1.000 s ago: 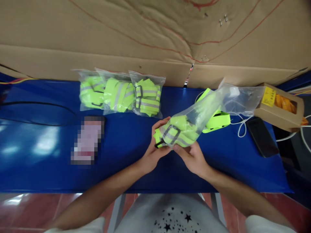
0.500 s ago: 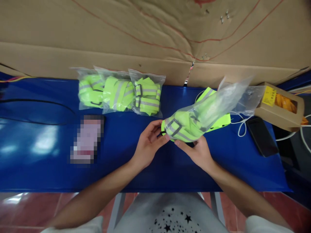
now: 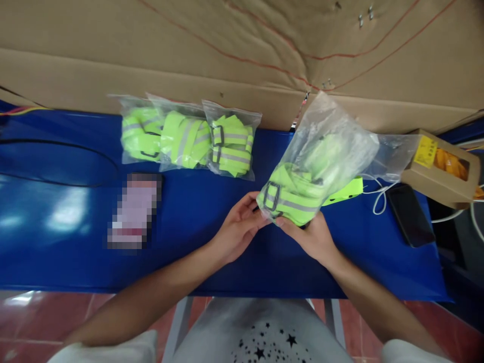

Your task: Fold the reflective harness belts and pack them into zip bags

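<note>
A clear plastic bag (image 3: 328, 126) holds a folded yellow-green reflective strap (image 3: 295, 196) with a grey stripe and a dark buckle. My right hand (image 3: 312, 237) grips the bag's lower end, thumb on top and the other fingers hidden beneath. At the bag's left lower corner, my left hand (image 3: 244, 227) pinches the edge between thumb and fingers. The bag's upper part stands up and away from me, tilted right. Behind it, another yellow-green strap (image 3: 346, 191) lies partly covered on the table.
Three bagged straps (image 3: 185, 138) lie in a row at the back of the blue table (image 3: 189, 212). A blurred-out phone (image 3: 136, 209) is at left. On the right are a dark phone (image 3: 410, 214), a white cable (image 3: 378, 196) and a cardboard box (image 3: 440, 174) with orange contents.
The held bag has turned more upright, its loose upper part swinging left and spreading wide. It now covers more of the strap behind. Both hands keep hold near the lower end.
</note>
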